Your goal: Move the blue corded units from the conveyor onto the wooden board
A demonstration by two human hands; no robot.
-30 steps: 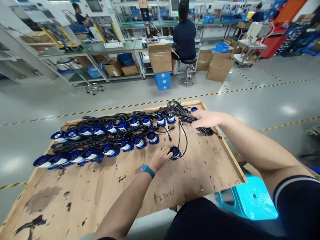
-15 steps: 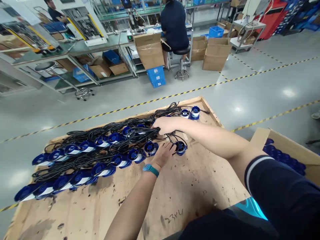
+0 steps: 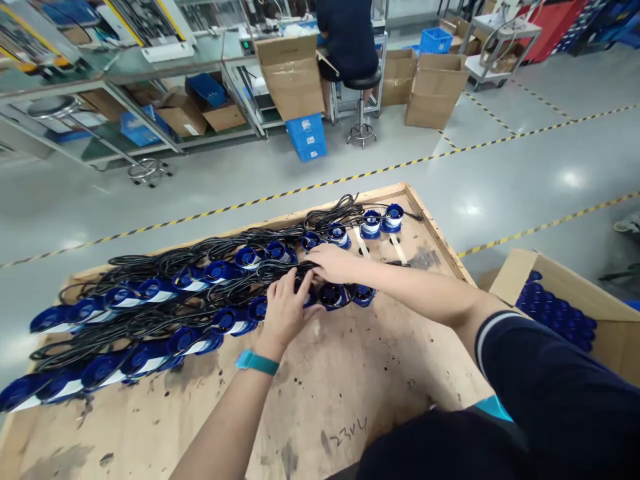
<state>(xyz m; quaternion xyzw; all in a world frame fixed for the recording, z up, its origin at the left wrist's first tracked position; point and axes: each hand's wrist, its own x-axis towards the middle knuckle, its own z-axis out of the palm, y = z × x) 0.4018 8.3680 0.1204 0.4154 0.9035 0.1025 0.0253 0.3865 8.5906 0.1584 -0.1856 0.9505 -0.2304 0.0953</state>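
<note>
Two rows of blue round parts with white labels (image 3: pixel 233 321) lie on a wooden tray (image 3: pixel 350 380), with bundles of black cable (image 3: pixel 145 320) along them. My left hand (image 3: pixel 287 303), a teal band at its wrist, has its fingers spread over the near row, its fingertips at the black cable. Just beyond it, my right hand (image 3: pixel 330 262) reaches in from the right with its fingers at the same cable bundle. Its fingertips are partly hidden, so its grip is unclear. Two blue parts (image 3: pixel 371 225) stand at the tray's far right.
At the right stands an open cardboard box (image 3: pixel 515 267) holding several blue parts. Beyond the tray, a person (image 3: pixel 347 40) sits on a stool by a workbench. Cardboard boxes (image 3: pixel 435 90) and blue crates (image 3: pixel 306 138) stand on the floor. The tray has a raised wooden rim.
My left hand has moved left and its fingers have spread. The cable bundle at my right hand has come down onto the near row. The view has shifted a little.
</note>
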